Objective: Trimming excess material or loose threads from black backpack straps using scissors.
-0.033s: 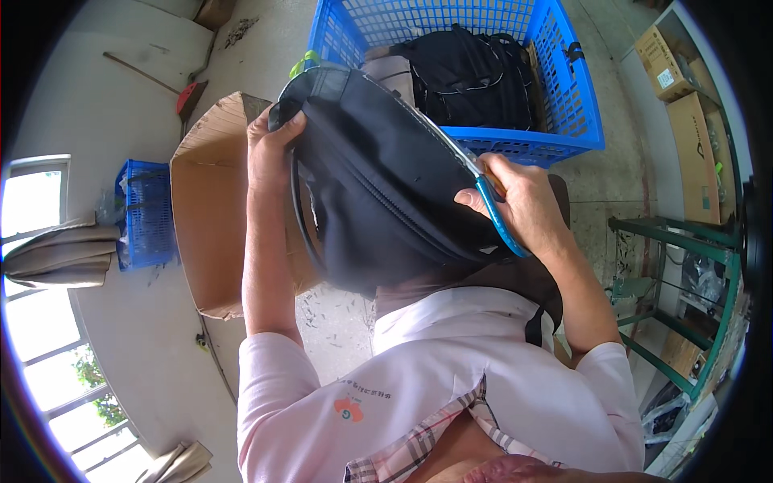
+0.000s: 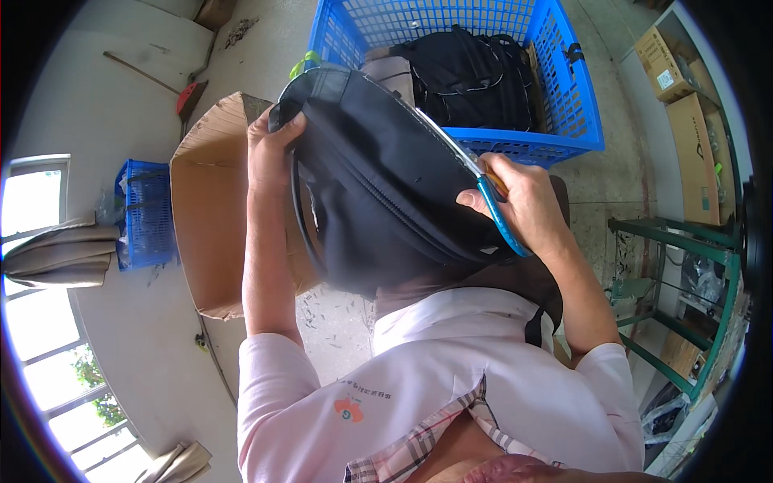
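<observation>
A black fabric bag (image 2: pixel 386 185) with a long zipper hangs over my lap, its upper part raised. My left hand (image 2: pixel 276 145) is closed on the bag's upper left edge, the thumb pressed on top. In my right hand (image 2: pixel 519 197) is a pair of scissors (image 2: pixel 499 217) with a blue handle and some orange inside it. The scissors' metal blades lie along the bag's upper right edge. Whether the blades are apart is hard to make out. A thin dark strap or cord loops down beside my left forearm.
Ahead stands a blue plastic crate (image 2: pixel 531 138) with black bags (image 2: pixel 471 80) inside. An open cardboard box (image 2: pixel 211 233) is beside my left arm. A smaller blue crate (image 2: pixel 145 213) is farther left. To the right are a green metal rack (image 2: pixel 672 233) and more cardboard boxes (image 2: pixel 694 157).
</observation>
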`<state>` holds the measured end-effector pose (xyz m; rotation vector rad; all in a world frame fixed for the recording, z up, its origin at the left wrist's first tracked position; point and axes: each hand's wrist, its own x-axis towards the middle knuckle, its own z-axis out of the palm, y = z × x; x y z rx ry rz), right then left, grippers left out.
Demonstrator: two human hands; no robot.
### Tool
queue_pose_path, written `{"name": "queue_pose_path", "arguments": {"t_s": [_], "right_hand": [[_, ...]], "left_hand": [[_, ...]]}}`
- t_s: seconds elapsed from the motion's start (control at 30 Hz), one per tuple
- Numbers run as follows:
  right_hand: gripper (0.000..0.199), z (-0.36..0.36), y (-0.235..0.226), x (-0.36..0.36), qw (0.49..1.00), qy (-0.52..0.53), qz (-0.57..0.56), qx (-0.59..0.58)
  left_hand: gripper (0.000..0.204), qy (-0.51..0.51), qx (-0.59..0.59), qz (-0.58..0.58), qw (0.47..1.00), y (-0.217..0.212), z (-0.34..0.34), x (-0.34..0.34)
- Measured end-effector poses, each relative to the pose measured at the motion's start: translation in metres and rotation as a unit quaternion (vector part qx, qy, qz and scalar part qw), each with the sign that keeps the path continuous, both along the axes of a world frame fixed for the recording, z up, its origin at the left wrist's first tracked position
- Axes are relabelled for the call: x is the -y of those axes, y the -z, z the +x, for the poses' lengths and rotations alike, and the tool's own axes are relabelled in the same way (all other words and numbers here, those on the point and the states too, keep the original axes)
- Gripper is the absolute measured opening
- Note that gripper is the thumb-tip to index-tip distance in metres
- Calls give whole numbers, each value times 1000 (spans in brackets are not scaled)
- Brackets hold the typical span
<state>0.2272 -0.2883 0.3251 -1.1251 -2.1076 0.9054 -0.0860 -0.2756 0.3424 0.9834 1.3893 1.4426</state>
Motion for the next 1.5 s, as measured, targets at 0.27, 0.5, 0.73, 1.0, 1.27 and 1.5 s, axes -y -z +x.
{"name": "queue_pose_path", "arguments": {"t_s": [0.27, 0.5, 0.73, 1.0, 1.27, 1.5], "right_hand": [[53, -4, -20, -10, 1000, 3, -12, -10], [47, -7, -27, -8, 998, -28, -52, -31], [41, -14, -21, -1, 998, -20, -27, -58], [59, -18, -36, -12, 995, -55, 23, -74], [53, -33, -61, -11, 988, -101, 105, 50], [63, -38, -66, -6, 978, -123, 148, 86]], "left_hand": [[18, 16, -21, 10, 1000, -11, 14, 8], [20, 10, -26, -1, 1000, -10, 14, 14], [17, 8, 6, -10, 1000, -11, 13, 22], [14, 14, -38, -17, 999, -26, 4, 49], [13, -6, -84, -30, 996, -43, 15, 70], [14, -21, -80, -30, 996, -46, 19, 78]]}}
